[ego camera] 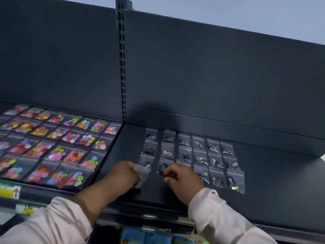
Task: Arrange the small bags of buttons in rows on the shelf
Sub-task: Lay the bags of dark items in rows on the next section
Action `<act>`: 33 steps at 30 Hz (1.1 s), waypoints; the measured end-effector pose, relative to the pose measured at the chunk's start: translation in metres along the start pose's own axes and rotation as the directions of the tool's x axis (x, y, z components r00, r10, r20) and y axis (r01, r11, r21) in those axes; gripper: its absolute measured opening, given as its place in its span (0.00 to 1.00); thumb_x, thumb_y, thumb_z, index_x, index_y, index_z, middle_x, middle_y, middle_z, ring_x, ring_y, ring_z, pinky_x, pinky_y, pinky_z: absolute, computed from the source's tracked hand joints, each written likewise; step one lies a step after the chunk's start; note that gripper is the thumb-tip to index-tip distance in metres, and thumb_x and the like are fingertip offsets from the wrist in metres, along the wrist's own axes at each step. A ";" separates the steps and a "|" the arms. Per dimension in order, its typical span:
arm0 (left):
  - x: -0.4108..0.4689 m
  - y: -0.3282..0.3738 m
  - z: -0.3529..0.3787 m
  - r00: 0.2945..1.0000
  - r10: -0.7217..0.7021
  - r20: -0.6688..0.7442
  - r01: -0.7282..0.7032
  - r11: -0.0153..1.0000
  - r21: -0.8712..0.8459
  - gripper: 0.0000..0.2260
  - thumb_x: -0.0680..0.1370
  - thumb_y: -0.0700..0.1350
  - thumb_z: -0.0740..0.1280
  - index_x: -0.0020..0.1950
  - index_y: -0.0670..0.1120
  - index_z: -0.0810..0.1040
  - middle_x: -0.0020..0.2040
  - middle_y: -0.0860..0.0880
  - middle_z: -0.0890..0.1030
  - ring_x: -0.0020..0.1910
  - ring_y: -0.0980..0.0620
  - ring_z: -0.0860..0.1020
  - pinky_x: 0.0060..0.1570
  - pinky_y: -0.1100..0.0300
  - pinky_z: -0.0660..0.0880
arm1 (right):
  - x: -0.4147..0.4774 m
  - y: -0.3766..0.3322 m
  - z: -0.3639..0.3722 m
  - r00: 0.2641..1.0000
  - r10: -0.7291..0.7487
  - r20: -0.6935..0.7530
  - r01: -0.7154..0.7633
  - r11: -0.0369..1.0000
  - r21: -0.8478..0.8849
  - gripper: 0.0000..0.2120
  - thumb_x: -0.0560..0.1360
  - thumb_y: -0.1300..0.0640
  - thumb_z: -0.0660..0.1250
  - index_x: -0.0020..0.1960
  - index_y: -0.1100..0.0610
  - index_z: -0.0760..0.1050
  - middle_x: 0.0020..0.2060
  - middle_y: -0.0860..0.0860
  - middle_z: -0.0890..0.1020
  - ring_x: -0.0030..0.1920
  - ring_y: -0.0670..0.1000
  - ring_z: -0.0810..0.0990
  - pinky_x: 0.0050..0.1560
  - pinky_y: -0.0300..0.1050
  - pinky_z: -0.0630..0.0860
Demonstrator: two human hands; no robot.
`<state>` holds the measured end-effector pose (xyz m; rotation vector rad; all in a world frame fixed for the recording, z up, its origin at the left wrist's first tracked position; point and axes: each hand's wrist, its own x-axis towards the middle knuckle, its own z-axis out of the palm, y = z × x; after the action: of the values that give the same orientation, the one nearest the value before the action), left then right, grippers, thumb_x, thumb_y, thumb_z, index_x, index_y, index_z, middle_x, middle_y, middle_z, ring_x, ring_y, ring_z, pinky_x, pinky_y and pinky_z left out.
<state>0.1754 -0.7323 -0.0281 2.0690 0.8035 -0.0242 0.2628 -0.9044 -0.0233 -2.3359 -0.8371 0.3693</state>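
Observation:
Small clear bags of dark and metallic buttons (200, 156) lie in rows on the dark right shelf (272, 184). My left hand (123, 175) grips a small stack of clear bags (143, 175) at the near left end of those rows. My right hand (181, 180) has its fingers curled and pinches the near edge of a bag with dark buttons (162, 167) in the second column. Both hands sit over the shelf's front part, a short gap apart.
The left shelf (112, 147) is covered with rows of bags of bright coloured buttons (58, 143). A slotted upright (122, 67) divides the two back panels. Price labels (10, 191) run along the shelf fronts, and colourful packs (146, 237) hang below.

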 end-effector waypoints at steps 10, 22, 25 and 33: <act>-0.004 0.001 -0.002 0.996 0.084 0.038 -0.091 0.964 0.249 0.04 0.73 0.47 0.69 0.45 0.49 0.76 0.38 0.52 0.80 0.39 0.53 0.79 0.35 0.61 0.72 | 0.006 -0.003 0.004 1.000 -0.016 -0.014 0.015 0.999 -0.043 0.05 0.74 0.57 0.66 0.49 0.51 0.77 0.39 0.43 0.78 0.43 0.45 0.76 0.48 0.37 0.71; -0.016 0.000 0.006 0.975 0.207 -0.085 -0.164 0.920 0.356 0.05 0.75 0.50 0.67 0.49 0.54 0.75 0.50 0.51 0.74 0.46 0.53 0.76 0.42 0.63 0.69 | 0.011 -0.011 0.013 0.981 -0.158 0.110 0.167 0.983 -0.077 0.07 0.75 0.56 0.63 0.49 0.50 0.79 0.48 0.48 0.82 0.50 0.49 0.78 0.53 0.42 0.73; -0.018 -0.003 0.011 0.986 0.165 -0.025 -0.144 0.916 0.374 0.02 0.74 0.49 0.68 0.42 0.55 0.77 0.50 0.51 0.77 0.48 0.53 0.78 0.42 0.64 0.70 | 0.013 -0.009 0.015 0.970 -0.170 0.173 0.189 0.977 -0.102 0.09 0.75 0.56 0.63 0.52 0.49 0.79 0.51 0.47 0.82 0.53 0.49 0.78 0.55 0.41 0.72; -0.026 -0.004 0.004 0.965 0.217 -0.145 -0.153 0.921 0.358 0.10 0.75 0.49 0.68 0.55 0.52 0.78 0.52 0.51 0.72 0.51 0.52 0.76 0.51 0.63 0.73 | 0.017 -0.007 0.002 0.953 -0.291 0.087 0.304 0.923 -0.238 0.09 0.77 0.55 0.60 0.54 0.49 0.76 0.53 0.48 0.78 0.55 0.51 0.75 0.55 0.42 0.72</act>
<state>0.1537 -0.7475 -0.0257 2.5031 0.7477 0.1416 0.2716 -0.8883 -0.0216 -2.3792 -1.3097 0.2010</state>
